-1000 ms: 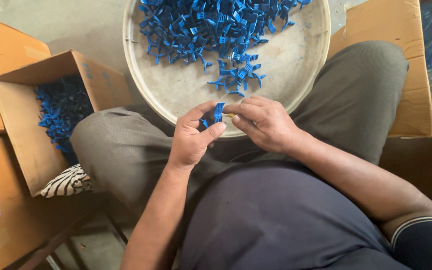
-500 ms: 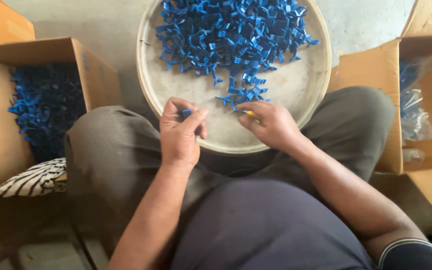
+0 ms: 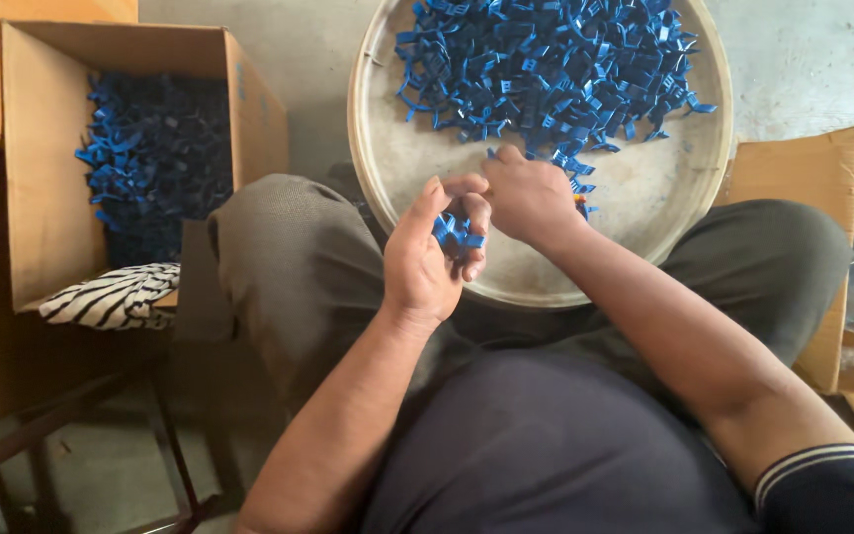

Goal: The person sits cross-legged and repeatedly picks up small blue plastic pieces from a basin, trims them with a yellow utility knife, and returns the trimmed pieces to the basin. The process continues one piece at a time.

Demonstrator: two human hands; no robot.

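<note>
Over the lap, the left hand [image 3: 427, 259] curls part-shut around a few blue clips [image 3: 455, 235], thumb and fingers pinching them just off the tray [image 3: 387, 168] rim at six o'clock. At two o'clock from it, touching its fingertips, the right hand [image 3: 531, 198] rests knuckles-up on the tray, fingers bent; what it grips, if anything, I cannot tell. The clip pile [image 3: 546, 69] lies at twelve o'clock, nearer the right hand. At nine o'clock, well apart, a box [image 3: 46, 227] holds more clips beside a striped cloth [image 3: 111, 297].
</note>
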